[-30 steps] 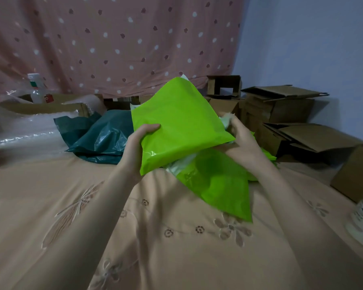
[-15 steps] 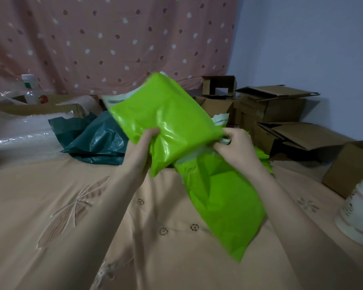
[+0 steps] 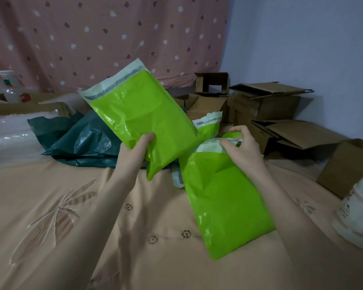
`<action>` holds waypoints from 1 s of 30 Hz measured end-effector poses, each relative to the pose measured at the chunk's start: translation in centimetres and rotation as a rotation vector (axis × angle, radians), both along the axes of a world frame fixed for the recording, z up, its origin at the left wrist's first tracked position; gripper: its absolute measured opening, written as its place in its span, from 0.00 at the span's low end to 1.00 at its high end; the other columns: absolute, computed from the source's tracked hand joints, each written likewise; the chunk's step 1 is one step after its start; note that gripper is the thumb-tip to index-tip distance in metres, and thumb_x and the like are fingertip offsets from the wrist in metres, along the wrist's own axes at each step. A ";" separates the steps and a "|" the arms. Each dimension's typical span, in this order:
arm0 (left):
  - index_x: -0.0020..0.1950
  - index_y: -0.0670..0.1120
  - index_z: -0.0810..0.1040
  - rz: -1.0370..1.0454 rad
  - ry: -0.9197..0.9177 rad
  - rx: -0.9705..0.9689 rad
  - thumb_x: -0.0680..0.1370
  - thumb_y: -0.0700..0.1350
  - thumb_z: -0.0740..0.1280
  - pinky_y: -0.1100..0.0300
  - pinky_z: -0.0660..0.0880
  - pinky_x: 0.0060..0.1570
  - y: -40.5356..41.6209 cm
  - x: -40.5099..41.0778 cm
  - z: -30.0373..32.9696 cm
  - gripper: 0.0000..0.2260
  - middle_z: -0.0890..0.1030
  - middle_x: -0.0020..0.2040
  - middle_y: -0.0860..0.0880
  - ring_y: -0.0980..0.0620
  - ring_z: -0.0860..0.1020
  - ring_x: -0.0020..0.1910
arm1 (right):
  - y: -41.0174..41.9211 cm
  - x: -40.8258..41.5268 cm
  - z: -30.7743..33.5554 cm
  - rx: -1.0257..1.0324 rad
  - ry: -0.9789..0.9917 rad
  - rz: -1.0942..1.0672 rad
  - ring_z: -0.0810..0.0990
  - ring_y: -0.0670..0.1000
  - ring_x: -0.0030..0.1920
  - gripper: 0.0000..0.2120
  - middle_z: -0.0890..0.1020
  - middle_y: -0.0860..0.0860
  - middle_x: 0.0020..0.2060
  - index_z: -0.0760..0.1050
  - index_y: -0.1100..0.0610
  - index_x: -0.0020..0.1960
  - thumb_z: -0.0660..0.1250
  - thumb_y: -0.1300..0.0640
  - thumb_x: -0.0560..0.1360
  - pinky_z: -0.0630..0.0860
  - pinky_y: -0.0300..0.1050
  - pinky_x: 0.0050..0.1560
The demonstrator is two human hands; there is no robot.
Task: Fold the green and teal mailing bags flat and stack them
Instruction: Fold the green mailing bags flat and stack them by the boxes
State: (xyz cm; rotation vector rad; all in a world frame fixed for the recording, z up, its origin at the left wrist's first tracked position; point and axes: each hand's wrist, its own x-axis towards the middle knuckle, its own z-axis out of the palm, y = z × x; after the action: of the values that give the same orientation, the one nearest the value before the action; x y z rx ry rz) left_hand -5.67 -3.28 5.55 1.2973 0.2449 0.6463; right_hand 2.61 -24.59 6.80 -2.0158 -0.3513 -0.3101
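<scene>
The person's left hand point(image 3: 137, 150) holds a flat, glossy lime-green plastic mailing bag point(image 3: 143, 118) by its lower edge, the thumb curled over the front face and the fingers hidden behind it. This bag is raised above the bed and tilted, its white adhesive flap pointing up and to the left. The right hand point(image 3: 242, 148) pinches the white opening of a second lime-green plastic mailing bag point(image 3: 224, 204), its grip narrow, thumb and fingertips closed on the rim. That second bag hangs down and toward the camera, its lower end over the peach embroidered bedsheet point(image 3: 92, 216); whether it touches the sheet cannot be told. The lower corner of the first bag overlaps the top left of the second.

Behind the left hand, a heap of crumpled dark teal plastic mailing bags point(image 3: 80, 141) lies on the bed, partly hidden by the raised green bag. Another green bag's white-edged mouth point(image 3: 209, 124) shows just beyond the right hand. Open brown cardboard boxes point(image 3: 266, 105) stand along the pale blue wall to the right. A pink dotted curtain point(image 3: 105, 34) hangs at the back, and clear bubble wrap point(image 3: 11, 132) lies at the left.
</scene>
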 end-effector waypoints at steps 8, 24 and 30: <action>0.47 0.58 0.72 0.059 0.007 0.029 0.76 0.44 0.67 0.46 0.73 0.61 -0.5 1.6 -1.5 0.09 0.78 0.50 0.57 0.50 0.77 0.55 | -0.8 2.5 -2.4 -0.010 -0.030 -0.076 0.75 0.55 0.52 0.23 0.75 0.53 0.52 0.66 0.56 0.62 0.70 0.64 0.70 0.67 0.42 0.45; 0.46 0.58 0.72 -0.057 0.049 -0.004 0.76 0.45 0.68 0.54 0.75 0.57 -2.3 5.2 -2.3 0.08 0.78 0.48 0.58 0.54 0.78 0.52 | -0.3 8.2 -1.7 0.009 -0.232 -0.282 0.73 0.58 0.57 0.10 0.71 0.62 0.56 0.78 0.63 0.56 0.65 0.62 0.76 0.59 0.29 0.51; 0.45 0.54 0.74 -0.158 0.122 -0.012 0.75 0.42 0.68 0.53 0.75 0.58 -2.7 5.1 -3.4 0.07 0.80 0.47 0.55 0.55 0.79 0.48 | -1.0 8.3 -4.3 -0.238 -0.109 -0.304 0.64 0.61 0.65 0.23 0.64 0.60 0.64 0.71 0.53 0.67 0.69 0.54 0.72 0.64 0.48 0.63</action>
State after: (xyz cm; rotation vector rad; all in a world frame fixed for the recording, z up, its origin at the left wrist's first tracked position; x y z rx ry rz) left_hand -0.53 -5.98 2.20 1.3312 0.2429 0.4317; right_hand 10.90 -25.58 2.52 -2.2947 -0.1528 -0.5924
